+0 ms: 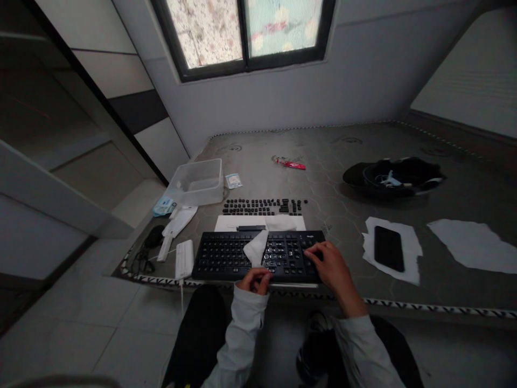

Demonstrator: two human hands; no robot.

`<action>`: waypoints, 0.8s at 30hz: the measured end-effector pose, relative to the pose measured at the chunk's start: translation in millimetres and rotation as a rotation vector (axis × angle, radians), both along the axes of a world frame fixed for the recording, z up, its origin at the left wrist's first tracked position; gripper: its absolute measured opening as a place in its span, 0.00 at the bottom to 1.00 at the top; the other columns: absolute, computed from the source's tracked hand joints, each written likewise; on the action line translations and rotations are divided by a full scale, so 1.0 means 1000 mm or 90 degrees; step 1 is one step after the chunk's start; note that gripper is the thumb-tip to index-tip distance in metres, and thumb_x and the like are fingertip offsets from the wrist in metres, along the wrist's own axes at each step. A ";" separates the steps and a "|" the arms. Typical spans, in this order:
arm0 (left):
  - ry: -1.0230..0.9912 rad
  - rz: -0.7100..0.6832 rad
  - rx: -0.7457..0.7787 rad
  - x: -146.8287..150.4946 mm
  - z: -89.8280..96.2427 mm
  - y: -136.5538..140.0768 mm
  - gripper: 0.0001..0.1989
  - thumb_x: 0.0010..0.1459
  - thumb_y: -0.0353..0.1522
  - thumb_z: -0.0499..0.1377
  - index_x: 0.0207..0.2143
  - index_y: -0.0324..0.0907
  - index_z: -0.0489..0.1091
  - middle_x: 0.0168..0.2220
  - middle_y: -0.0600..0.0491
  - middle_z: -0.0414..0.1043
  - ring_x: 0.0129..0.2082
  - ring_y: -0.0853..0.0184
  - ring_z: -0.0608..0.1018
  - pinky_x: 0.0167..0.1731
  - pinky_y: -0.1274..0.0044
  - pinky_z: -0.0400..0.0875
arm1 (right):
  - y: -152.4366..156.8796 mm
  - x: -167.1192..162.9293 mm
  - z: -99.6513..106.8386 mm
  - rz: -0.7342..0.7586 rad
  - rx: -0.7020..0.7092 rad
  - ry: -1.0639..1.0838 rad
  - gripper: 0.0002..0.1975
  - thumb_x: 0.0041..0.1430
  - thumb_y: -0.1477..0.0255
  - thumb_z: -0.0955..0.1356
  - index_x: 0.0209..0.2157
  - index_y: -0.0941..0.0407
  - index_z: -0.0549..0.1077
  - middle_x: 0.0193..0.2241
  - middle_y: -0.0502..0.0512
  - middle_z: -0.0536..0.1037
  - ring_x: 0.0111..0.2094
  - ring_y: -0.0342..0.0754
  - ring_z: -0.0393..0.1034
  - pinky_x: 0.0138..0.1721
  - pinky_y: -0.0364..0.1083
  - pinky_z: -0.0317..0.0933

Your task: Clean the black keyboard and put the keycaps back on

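A black keyboard lies near the front edge of the covered table, and many of its key places show without caps. My left hand is at its front edge, fingers curled on the lower end of a white tissue that stands up over the middle keys. My right hand is over the number pad on the right, thumb and forefinger pinched together; anything between them is too small to make out. Loose black keycaps lie in rows behind the keyboard, beyond a white sheet.
At the left are a clear plastic box, a white power strip and a small packet. A red wrapper lies farther back. Rightward are a black cap and a phone on white paper.
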State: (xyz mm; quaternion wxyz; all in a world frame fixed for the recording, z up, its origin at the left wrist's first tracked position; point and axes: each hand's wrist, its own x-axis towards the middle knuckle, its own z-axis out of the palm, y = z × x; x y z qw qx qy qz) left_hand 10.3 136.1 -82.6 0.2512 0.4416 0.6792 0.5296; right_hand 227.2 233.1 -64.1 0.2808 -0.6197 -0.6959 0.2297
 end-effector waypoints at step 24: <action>-0.011 -0.033 -0.009 -0.007 0.008 0.000 0.13 0.49 0.42 0.64 0.29 0.41 0.77 0.22 0.52 0.79 0.12 0.77 0.65 0.13 0.84 0.57 | -0.004 0.003 0.029 0.010 0.037 -0.058 0.08 0.57 0.65 0.65 0.28 0.52 0.73 0.32 0.51 0.78 0.36 0.50 0.72 0.39 0.48 0.58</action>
